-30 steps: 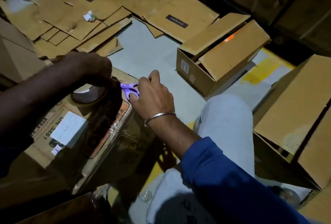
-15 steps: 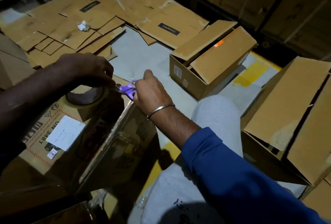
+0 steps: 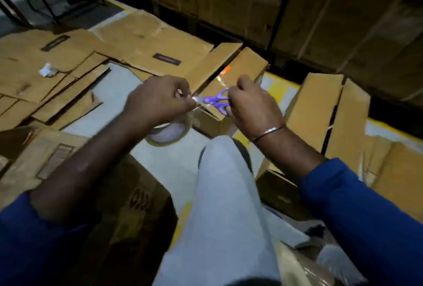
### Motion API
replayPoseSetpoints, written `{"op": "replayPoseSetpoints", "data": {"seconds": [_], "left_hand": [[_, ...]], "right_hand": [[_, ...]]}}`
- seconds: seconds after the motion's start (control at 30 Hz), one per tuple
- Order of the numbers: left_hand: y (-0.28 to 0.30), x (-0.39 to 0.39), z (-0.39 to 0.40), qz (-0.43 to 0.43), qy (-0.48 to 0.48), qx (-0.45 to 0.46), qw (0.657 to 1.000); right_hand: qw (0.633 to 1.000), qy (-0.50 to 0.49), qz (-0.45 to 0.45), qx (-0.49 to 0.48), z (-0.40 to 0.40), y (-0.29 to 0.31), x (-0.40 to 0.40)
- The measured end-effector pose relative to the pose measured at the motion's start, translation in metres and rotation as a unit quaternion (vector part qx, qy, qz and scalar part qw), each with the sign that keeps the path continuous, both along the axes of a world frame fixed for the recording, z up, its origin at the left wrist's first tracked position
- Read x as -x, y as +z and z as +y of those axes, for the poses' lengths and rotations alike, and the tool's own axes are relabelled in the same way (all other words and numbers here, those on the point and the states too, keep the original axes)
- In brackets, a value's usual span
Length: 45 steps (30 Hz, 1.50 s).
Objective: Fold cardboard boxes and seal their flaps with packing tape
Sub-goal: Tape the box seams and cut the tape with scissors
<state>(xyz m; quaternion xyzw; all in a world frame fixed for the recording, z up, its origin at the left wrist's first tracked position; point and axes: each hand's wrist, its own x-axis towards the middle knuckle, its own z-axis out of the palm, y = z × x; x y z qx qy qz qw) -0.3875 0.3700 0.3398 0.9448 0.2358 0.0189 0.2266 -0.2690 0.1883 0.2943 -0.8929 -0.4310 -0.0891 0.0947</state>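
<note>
Two hands raised close together above the knee (image 3: 219, 148): left hand (image 3: 158, 100) curled, fingertips pinching a thin shiny strip of tape at its end, tape roll (image 3: 168, 133) hanging just under the wrist with its hole facing up and toward the camera. Right hand (image 3: 254, 107) curled round the handles of purple scissors (image 3: 215, 101), long axis lying almost level, blades pointing left at the pinched tape and meeting it by the left fingertips. Below left, one printed cardboard box (image 3: 68, 162) on the floor; beyond the hands, an open box (image 3: 242, 68) with flaps up, flat cardboard sheets (image 3: 68, 61) spread further left.
</note>
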Motion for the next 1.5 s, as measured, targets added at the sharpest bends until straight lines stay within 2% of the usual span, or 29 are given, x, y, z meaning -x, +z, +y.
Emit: {"op": "replayPoseSetpoints", "data": {"seconds": [0.13,0.2,0.3,0.37,0.43,0.5,0.57,0.6,0.63,0.7,0.8,0.93,1.07,1.2,1.3,1.4,1.5], "left_hand": [[-0.019,-0.069,-0.067,-0.043,-0.024,0.122,0.991],[-0.029,-0.103,-0.106,-0.054,-0.060,0.125,0.989],[-0.042,-0.140,-0.159,-0.092,-0.088,0.121,0.984],[-0.056,-0.159,-0.187,-0.117,-0.087,0.135,0.980],[-0.078,-0.175,-0.210,-0.125,-0.092,0.158,0.975],[-0.101,-0.190,-0.230,-0.126,-0.097,0.189,0.969],[-0.122,-0.203,-0.247,-0.130,-0.107,0.198,0.966],[-0.130,-0.208,-0.255,-0.127,-0.113,0.196,0.966],[-0.139,-0.213,-0.262,-0.125,-0.117,0.193,0.966],[-0.155,-0.222,-0.274,-0.127,-0.122,0.199,0.964],[-0.169,-0.230,-0.291,-0.130,-0.120,0.218,0.960],[-0.174,-0.229,-0.314,-0.125,-0.124,0.212,0.961],[-0.176,-0.230,-0.324,-0.101,-0.126,0.232,0.959],[-0.174,-0.227,-0.328,-0.079,-0.131,0.255,0.955],[-0.174,-0.223,-0.330,-0.045,-0.101,0.309,0.945],[-0.182,-0.216,-0.333,0.002,-0.061,0.379,0.923],[-0.195,-0.210,-0.336,0.011,-0.047,0.442,0.896]], "right_hand": [[0.994,-0.082,-0.060,0.048,-0.080,-0.007,-0.049],[0.990,-0.108,-0.061,0.067,-0.128,-0.014,-0.072],[0.967,-0.237,0.024,0.088,-0.210,-0.027,-0.106],[0.933,-0.339,0.119,0.013,-0.267,-0.043,-0.124],[0.867,-0.380,0.275,-0.170,-0.309,-0.059,-0.131],[0.747,-0.385,0.426,-0.334,-0.330,-0.077,-0.131],[0.646,-0.350,0.522,-0.434,-0.334,-0.090,-0.125],[0.615,-0.323,0.549,-0.465,-0.331,-0.094,-0.123],[0.607,-0.299,0.567,-0.469,-0.325,-0.095,-0.124],[0.628,-0.265,0.580,-0.446,-0.314,-0.098,-0.133],[0.642,-0.268,0.550,-0.462,-0.301,-0.106,-0.151],[0.588,-0.298,0.515,-0.547,-0.298,-0.111,-0.166],[0.582,-0.316,0.461,-0.590,-0.307,-0.116,-0.180],[0.619,-0.320,0.425,-0.578,-0.319,-0.113,-0.186],[0.642,-0.318,0.411,-0.563,-0.321,-0.116,-0.193],[0.667,-0.331,0.402,-0.533,-0.316,-0.127,-0.211],[0.671,-0.336,0.422,-0.509,-0.306,-0.136,-0.228]]}}
